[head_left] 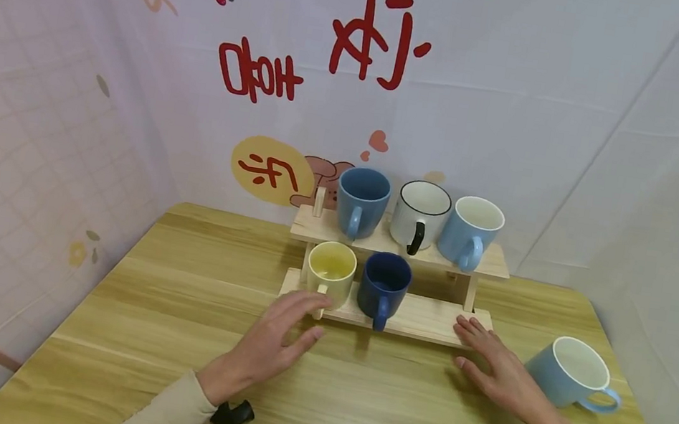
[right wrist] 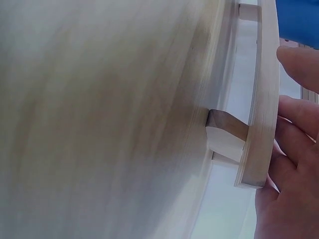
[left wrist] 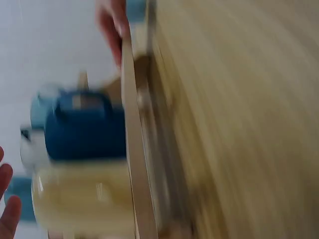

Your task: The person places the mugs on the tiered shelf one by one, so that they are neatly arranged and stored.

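Note:
A two-tier wooden mug rack (head_left: pixel 428 320) stands on the table. On its lower board are a pale yellow mug (head_left: pixel 338 290) and a dark blue mug (head_left: pixel 374 297), handles to the front. My left hand (head_left: pixel 265 343) hovers at the yellow mug's handle with loosely bent fingers and a spread thumb; it grips nothing. The left wrist view is blurred and catches only some fingertips (left wrist: pixel 9 214) apart from the mug. At the lower board's right end is my right hand (head_left: pixel 502 376), fingers extended over the edge. Close up, the right hand (right wrist: pixel 296 149) lies along the board end, holding no mug.
The upper board carries a grey-blue mug (head_left: pixel 362 197), a white mug (head_left: pixel 420 212) with black rim and handle, and a light blue mug (head_left: pixel 463 236). Another light blue mug (head_left: pixel 557 377) sits on the table (head_left: pixel 364 404) right of the rack. A printed cloth (head_left: pixel 501 82) hangs behind.

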{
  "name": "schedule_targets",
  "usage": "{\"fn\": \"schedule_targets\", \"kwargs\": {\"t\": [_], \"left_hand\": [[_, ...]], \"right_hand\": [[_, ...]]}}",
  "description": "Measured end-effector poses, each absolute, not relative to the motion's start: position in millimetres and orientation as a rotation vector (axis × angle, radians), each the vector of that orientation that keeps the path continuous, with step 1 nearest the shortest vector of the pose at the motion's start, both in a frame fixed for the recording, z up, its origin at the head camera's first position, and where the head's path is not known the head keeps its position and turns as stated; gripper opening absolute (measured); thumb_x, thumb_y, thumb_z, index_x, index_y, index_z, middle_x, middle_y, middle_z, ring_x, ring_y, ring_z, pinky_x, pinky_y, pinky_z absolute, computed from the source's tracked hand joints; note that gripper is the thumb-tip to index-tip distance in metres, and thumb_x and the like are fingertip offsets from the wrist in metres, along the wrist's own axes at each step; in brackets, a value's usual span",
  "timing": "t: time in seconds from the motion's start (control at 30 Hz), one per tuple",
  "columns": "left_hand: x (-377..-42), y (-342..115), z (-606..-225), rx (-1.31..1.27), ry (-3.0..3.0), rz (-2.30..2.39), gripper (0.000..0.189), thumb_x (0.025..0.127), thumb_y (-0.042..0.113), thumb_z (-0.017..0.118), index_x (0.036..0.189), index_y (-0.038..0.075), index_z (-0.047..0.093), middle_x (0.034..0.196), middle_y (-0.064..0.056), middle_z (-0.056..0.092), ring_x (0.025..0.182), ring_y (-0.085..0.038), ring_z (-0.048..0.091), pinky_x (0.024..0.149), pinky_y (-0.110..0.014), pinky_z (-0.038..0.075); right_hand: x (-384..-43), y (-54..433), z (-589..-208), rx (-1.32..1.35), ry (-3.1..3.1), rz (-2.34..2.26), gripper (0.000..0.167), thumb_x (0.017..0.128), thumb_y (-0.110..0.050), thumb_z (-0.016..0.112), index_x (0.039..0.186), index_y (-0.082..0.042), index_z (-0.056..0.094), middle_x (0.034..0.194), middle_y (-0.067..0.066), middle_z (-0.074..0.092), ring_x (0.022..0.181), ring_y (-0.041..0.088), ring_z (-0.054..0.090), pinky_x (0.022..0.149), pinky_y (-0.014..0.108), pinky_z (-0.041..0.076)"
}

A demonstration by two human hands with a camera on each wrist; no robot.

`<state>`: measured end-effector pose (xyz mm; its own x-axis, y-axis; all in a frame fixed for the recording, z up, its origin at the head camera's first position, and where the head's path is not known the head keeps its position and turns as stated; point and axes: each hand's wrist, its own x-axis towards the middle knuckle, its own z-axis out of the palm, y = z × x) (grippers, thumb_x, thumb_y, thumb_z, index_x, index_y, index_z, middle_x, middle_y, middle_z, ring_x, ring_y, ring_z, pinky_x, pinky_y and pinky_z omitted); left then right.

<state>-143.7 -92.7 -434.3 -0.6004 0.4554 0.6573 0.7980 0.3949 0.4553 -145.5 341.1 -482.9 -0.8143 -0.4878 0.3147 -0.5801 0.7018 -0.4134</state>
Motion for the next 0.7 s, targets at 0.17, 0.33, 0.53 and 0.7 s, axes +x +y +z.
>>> {"fn": "schedule_targets", "kwargs": {"t": [0.17, 0.33, 0.53, 0.7], "left_hand": [[-169.2, -132.6, -443.5, -0.939, -2.401, -0.858, 0.053, 0.108, 0.047, 0.053, 0.138, 0.004, 0.062, 0.143, -0.014, 0.061, 0.137, -0.035, 0.052, 0.112, -0.059, 0.041], [-187.0, -149.5, -454.2, -0.898, -2.719, -0.63, 0.072, 0.104, 0.055, 0.054, 0.153, 0.002, 0.048, 0.161, -0.016, 0.042, 0.153, -0.04, 0.029, 0.121, -0.064, 0.02], [-201.1, -149.7, -463.7, -0.915, -2.891, -0.445, 0.081, 0.104, 0.062, 0.048, 0.16, 0.004, 0.037, 0.168, -0.014, 0.028, 0.156, -0.041, 0.019, 0.12, -0.07, 0.013], [-205.4, -152.2, -469.4, -0.903, -2.939, -0.416, 0.081, 0.104, 0.062, 0.048, 0.16, 0.005, 0.038, 0.169, -0.013, 0.028, 0.156, -0.039, 0.018, 0.12, -0.07, 0.012]], "right_hand": [[-145.6, 340.9, -484.0, 0.866, -2.721, 0.747, 0.056, 0.097, -0.013, 0.073, 0.147, 0.003, 0.055, 0.154, 0.025, 0.048, 0.152, 0.033, 0.034, 0.122, 0.015, 0.007], [-143.8, 344.1, -485.4, 0.863, -2.716, 0.748, 0.055, 0.097, -0.013, 0.074, 0.146, 0.003, 0.055, 0.154, 0.025, 0.048, 0.152, 0.031, 0.034, 0.122, 0.015, 0.007], [-143.7, 343.5, -480.7, 0.808, -2.74, 0.77, 0.056, 0.099, -0.016, 0.072, 0.15, -0.001, 0.054, 0.155, 0.021, 0.049, 0.148, 0.038, 0.038, 0.12, 0.012, 0.01], [-140.9, 341.5, -469.3, 0.693, -2.737, 0.755, 0.059, 0.099, -0.019, 0.072, 0.153, -0.01, 0.052, 0.154, 0.015, 0.053, 0.143, 0.037, 0.046, 0.11, 0.003, 0.016]]}}
